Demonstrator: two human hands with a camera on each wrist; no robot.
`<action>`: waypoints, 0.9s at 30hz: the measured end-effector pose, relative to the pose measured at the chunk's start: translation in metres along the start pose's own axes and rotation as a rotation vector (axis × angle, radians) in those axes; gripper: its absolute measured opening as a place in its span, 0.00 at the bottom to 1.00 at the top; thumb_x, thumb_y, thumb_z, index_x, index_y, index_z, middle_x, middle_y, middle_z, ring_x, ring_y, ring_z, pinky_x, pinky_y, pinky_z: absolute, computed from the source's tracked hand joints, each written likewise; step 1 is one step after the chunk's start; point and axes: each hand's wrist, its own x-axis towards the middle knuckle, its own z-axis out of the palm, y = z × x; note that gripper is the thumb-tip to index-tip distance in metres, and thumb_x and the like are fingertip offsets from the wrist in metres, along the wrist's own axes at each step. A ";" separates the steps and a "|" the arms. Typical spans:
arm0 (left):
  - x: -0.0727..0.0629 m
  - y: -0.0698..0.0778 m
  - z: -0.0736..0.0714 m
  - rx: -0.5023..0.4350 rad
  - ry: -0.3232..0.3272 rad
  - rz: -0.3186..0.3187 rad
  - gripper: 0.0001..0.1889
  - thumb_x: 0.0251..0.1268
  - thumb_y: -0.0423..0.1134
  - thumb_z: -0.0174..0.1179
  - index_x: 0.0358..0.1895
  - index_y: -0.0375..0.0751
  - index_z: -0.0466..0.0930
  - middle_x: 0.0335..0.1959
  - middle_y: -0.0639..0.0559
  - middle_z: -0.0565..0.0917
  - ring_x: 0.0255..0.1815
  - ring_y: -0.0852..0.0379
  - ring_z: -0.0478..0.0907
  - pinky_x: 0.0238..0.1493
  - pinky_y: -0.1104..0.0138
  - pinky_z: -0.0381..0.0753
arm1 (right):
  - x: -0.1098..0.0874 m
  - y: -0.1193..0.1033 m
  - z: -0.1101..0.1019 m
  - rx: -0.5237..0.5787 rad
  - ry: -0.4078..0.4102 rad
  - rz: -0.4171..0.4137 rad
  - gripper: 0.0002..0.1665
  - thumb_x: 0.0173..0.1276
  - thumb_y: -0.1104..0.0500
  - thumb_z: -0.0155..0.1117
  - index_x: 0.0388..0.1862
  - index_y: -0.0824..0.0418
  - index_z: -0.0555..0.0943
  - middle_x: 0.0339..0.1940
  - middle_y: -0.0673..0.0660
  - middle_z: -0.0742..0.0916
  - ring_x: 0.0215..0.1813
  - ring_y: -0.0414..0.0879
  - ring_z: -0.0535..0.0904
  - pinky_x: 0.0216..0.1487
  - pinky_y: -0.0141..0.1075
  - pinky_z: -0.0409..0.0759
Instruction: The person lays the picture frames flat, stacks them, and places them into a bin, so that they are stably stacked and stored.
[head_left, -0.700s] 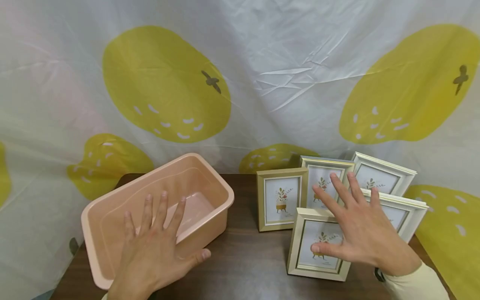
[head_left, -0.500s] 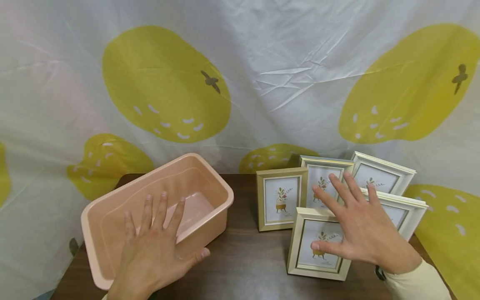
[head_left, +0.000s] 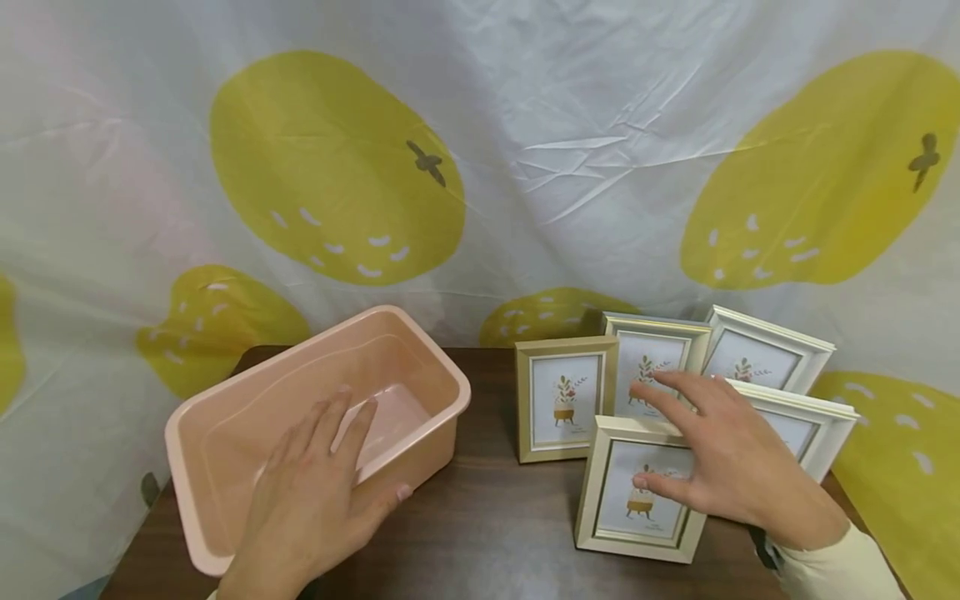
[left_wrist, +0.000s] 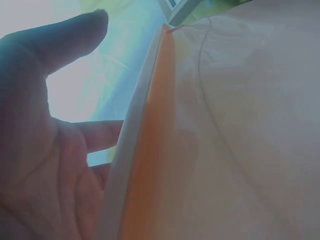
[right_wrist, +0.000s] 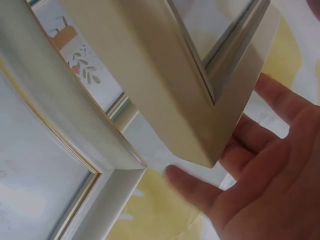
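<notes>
Head view: empty left hand is hovering by pink tub, empty right hand by near cream picture frame, seemingly pre-grasp, needing finger closure.

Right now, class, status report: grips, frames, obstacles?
Left grip over pink tub. Right grip by front frame, contact unclear. Five frames standing. Front frame partly hides back middle frame.

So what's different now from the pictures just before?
The right hand has bent its spread fingers inward; the left hand has drawn its spread fingers closer together. Neither seems to have grabbed or let go of anything. The pink tub and five picture frames look unmoved.
</notes>
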 end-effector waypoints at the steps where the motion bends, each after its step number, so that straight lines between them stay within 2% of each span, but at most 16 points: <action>1: 0.000 0.000 0.001 -0.010 0.019 0.007 0.49 0.56 0.69 0.70 0.76 0.44 0.71 0.76 0.35 0.73 0.74 0.34 0.73 0.67 0.39 0.76 | 0.000 0.001 0.000 0.008 0.016 -0.011 0.57 0.47 0.26 0.78 0.73 0.52 0.78 0.67 0.60 0.82 0.65 0.61 0.80 0.65 0.56 0.75; 6: -0.001 -0.002 0.004 -0.064 0.083 0.001 0.44 0.56 0.65 0.71 0.73 0.47 0.75 0.72 0.40 0.78 0.68 0.37 0.79 0.56 0.38 0.83 | -0.003 0.003 0.001 0.039 0.047 -0.038 0.49 0.63 0.23 0.65 0.74 0.51 0.78 0.66 0.58 0.83 0.61 0.57 0.82 0.58 0.54 0.80; 9: -0.003 -0.001 0.005 -0.095 0.120 -0.009 0.40 0.56 0.63 0.72 0.70 0.46 0.77 0.69 0.43 0.81 0.65 0.39 0.81 0.51 0.39 0.85 | -0.004 0.003 0.003 0.064 0.040 -0.032 0.49 0.60 0.28 0.72 0.74 0.51 0.78 0.65 0.57 0.84 0.61 0.56 0.82 0.58 0.53 0.80; 12: -0.005 0.002 0.006 -0.155 0.162 -0.013 0.36 0.57 0.58 0.73 0.66 0.43 0.80 0.66 0.44 0.83 0.63 0.40 0.81 0.53 0.42 0.85 | -0.005 0.004 0.005 0.098 0.019 -0.008 0.50 0.53 0.38 0.82 0.74 0.51 0.78 0.65 0.53 0.84 0.62 0.52 0.82 0.58 0.48 0.80; 15: -0.006 0.004 0.007 -0.230 0.196 -0.014 0.32 0.57 0.53 0.74 0.63 0.41 0.82 0.63 0.44 0.84 0.62 0.42 0.81 0.58 0.47 0.83 | -0.007 0.005 0.007 0.145 -0.002 0.015 0.49 0.52 0.47 0.86 0.74 0.50 0.78 0.65 0.48 0.85 0.61 0.45 0.83 0.55 0.42 0.82; 18: -0.006 0.007 0.008 -0.289 0.224 -0.005 0.29 0.57 0.48 0.75 0.61 0.41 0.83 0.61 0.44 0.85 0.62 0.44 0.81 0.62 0.51 0.81 | -0.007 0.007 0.008 0.196 -0.017 0.020 0.45 0.55 0.52 0.85 0.73 0.49 0.78 0.64 0.46 0.86 0.59 0.42 0.85 0.54 0.36 0.84; 22: -0.007 0.010 0.008 -0.308 0.220 -0.010 0.28 0.57 0.48 0.75 0.60 0.42 0.83 0.60 0.47 0.85 0.62 0.46 0.82 0.63 0.55 0.78 | -0.006 0.008 0.010 0.237 -0.004 -0.007 0.37 0.58 0.56 0.84 0.68 0.48 0.82 0.61 0.44 0.88 0.58 0.41 0.86 0.55 0.32 0.83; 27: -0.009 0.013 0.010 -0.327 0.189 -0.020 0.27 0.59 0.49 0.75 0.61 0.44 0.82 0.61 0.50 0.85 0.63 0.49 0.82 0.64 0.56 0.78 | -0.003 0.009 0.010 0.298 0.048 -0.073 0.32 0.55 0.66 0.81 0.60 0.51 0.87 0.52 0.47 0.91 0.45 0.38 0.86 0.44 0.26 0.81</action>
